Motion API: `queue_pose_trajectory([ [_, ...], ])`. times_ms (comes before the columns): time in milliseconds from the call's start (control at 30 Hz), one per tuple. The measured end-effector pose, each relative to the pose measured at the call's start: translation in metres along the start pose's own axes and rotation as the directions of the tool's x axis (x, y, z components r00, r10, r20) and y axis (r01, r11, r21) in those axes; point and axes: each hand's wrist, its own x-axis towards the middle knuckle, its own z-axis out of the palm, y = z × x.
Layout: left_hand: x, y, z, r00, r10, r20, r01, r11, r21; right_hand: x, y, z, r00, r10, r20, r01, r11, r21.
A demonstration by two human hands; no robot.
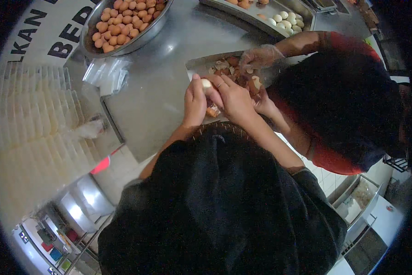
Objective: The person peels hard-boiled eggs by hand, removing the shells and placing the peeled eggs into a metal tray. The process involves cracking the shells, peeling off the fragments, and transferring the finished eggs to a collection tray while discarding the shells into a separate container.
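Note:
A pale, peeled part of an egg shows between my two hands. My left hand is closed around its left side, thumb up. From the right, my right hand, with a ring on one finger, has its fingers curled over the egg. Brown eggshell pieces lie just below the hands, and more shells lie in a shallow tray beyond them. Beside my right hand, a co-worker's hand holds a partly peeled brown egg; the co-worker's other hand, in a clear glove, is over the tray.
A steel bowl full of brown eggs stands at the upper left. At the upper right, a metal tray holds peeled and brown eggs. Plastic bags lie on the steel table. Stacked clear containers fill the left side. A co-worker leans in from the right.

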Motion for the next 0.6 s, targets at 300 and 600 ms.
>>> queue_pose_trajectory([
  [300,0.005,-0.013,-0.002,0.998,0.003,-0.057,0.001,0.997,0.082,-0.001,0.012,0.011,0.998,0.016,-0.058,-0.010,0.996,0.092],
  [600,0.008,-0.005,-0.008,0.993,-0.047,0.104,0.048,0.999,-0.007,0.000,0.018,-0.004,0.993,0.102,0.059,-0.117,0.920,0.373],
])
